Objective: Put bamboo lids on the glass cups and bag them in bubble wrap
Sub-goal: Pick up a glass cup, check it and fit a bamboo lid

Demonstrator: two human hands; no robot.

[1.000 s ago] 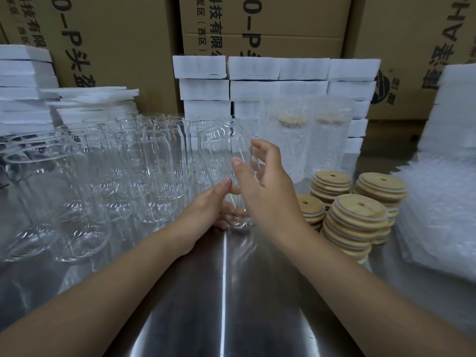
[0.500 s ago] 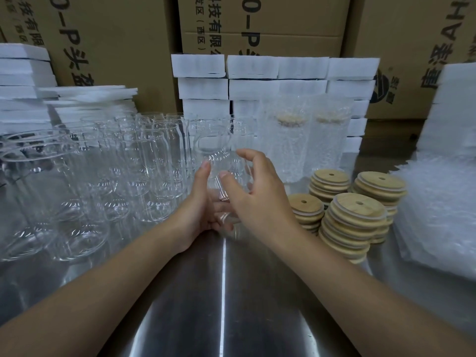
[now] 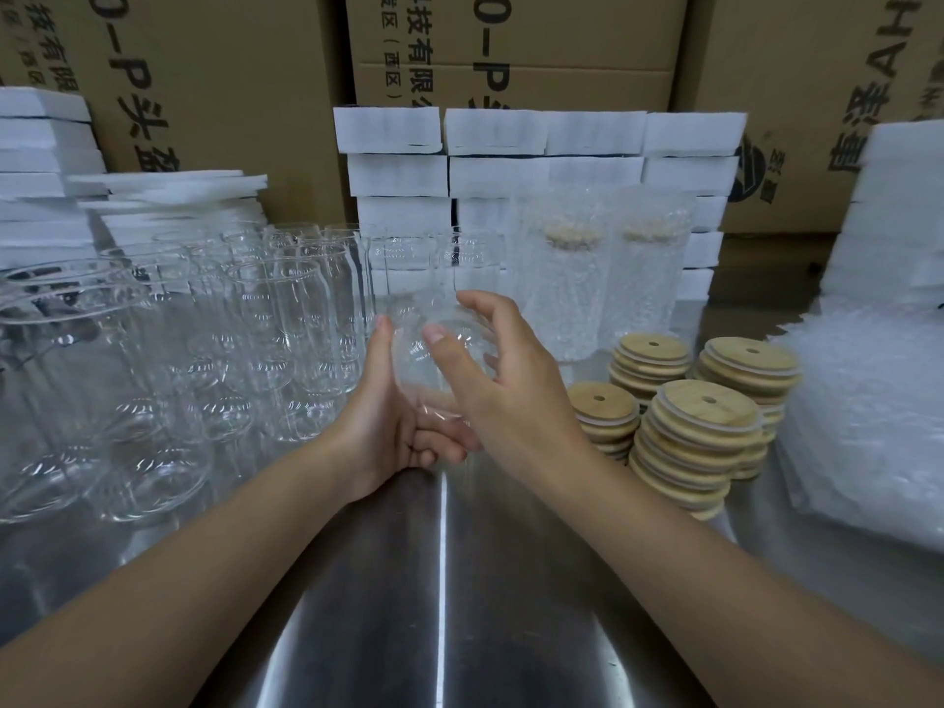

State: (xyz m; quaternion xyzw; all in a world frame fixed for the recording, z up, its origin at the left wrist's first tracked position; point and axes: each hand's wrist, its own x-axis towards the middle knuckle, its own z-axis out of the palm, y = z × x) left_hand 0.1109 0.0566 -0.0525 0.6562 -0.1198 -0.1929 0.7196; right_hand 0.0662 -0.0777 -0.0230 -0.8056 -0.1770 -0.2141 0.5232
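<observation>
Both forearms are reaching in; the left hand (image 3: 388, 431) is gripping the glass cup (image 3: 408, 362) at its base, thumb pointing up, and the right hand (image 3: 511, 396) is curling round its upper part.

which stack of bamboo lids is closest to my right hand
The short stack at the front left of the four, just beside the right hand. The other three stand farther right or farther back.

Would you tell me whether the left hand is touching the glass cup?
Touching: head view shows the left hand gripping the glass cup at its base.
</observation>
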